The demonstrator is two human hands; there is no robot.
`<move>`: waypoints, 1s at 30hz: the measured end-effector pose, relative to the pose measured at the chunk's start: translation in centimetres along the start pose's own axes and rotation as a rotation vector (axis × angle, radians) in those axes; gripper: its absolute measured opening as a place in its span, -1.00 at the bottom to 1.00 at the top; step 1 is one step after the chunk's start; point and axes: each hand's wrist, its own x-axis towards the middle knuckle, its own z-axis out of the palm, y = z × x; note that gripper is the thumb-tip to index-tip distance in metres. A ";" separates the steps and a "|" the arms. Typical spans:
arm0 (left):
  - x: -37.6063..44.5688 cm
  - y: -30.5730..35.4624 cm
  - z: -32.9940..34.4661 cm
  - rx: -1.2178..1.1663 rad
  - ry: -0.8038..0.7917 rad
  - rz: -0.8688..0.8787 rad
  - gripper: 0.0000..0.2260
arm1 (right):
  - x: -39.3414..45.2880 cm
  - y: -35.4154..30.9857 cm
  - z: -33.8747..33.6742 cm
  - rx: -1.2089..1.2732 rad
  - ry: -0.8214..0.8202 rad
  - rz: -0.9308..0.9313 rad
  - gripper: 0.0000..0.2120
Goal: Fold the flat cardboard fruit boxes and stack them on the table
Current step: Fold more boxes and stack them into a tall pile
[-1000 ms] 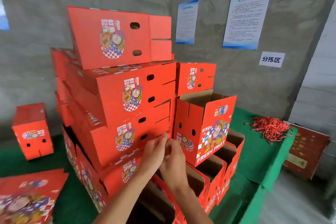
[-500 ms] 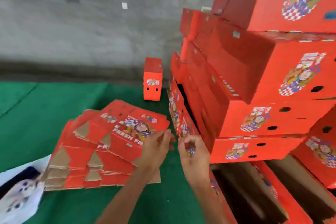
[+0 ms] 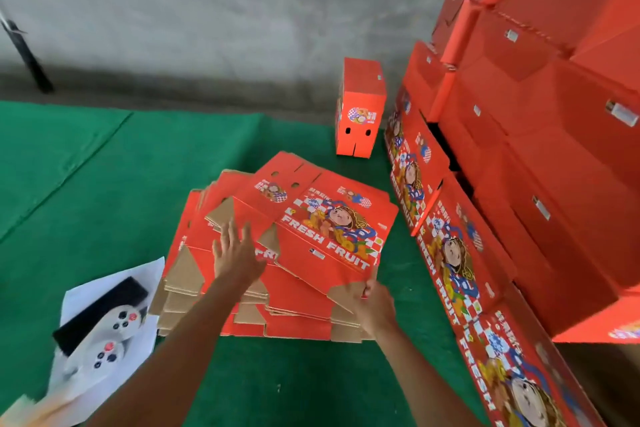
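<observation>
A fanned pile of flat red fruit boxes (image 3: 207, 288) lies on the green table cover (image 3: 86, 184). The top flat box (image 3: 322, 218), printed FRESH FRUIT, lies slightly skewed on the pile. My left hand (image 3: 235, 253) hovers over or touches its left part with fingers spread and straight. My right hand (image 3: 372, 302) pinches the near right corner flap of that top box. A tall stack of folded red boxes (image 3: 536, 149) fills the right side.
One folded box (image 3: 360, 107) stands alone at the back near the grey wall. White sheets with two game-controller-like devices (image 3: 104, 333) lie at the near left. A dark pole (image 3: 24, 48) leans at the far left.
The view has swung left and down from the folded stack to the flat pile. Both hands moved onto the top flat box; the right now pinches its corner.
</observation>
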 end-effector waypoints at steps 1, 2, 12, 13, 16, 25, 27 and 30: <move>0.9 -0.7 0.0 0.079 -0.018 0.021 -0.14 | 0.3 0.1 0.6 -0.006 0.008 0.030 -0.68; 1.8 -1.3 0.1 0.143 -0.035 0.044 -0.15 | 0.4 0.1 1.1 -0.015 0.031 0.045 -0.62; 2.7 -2.6 0.3 0.036 -0.135 0.112 -0.32 | -1.0 -2.4 2.9 0.064 0.286 0.084 -0.37; 2.5 -2.5 0.2 0.025 -0.134 0.108 -0.35 | -1.4 -3.0 2.7 0.093 0.330 0.062 -0.35; 1.7 -2.0 -0.8 -0.002 -0.067 0.098 -0.52 | -3.0 -5.4 1.9 0.346 0.354 -0.007 -0.53; -1.2 -3.2 -7.5 -0.096 0.093 0.269 -0.74 | -8.0 -11.8 -6.6 0.285 0.313 -0.410 -0.39; -3.1 -3.6 -9.9 -0.213 0.167 0.263 -0.77 | -9.3 -13.0 -9.9 0.228 0.317 -0.509 -0.40; -6.3 -3.5 -14.0 -0.379 0.361 0.189 -0.81 | -11.3 -15.1 -14.0 0.077 0.349 -0.559 -0.44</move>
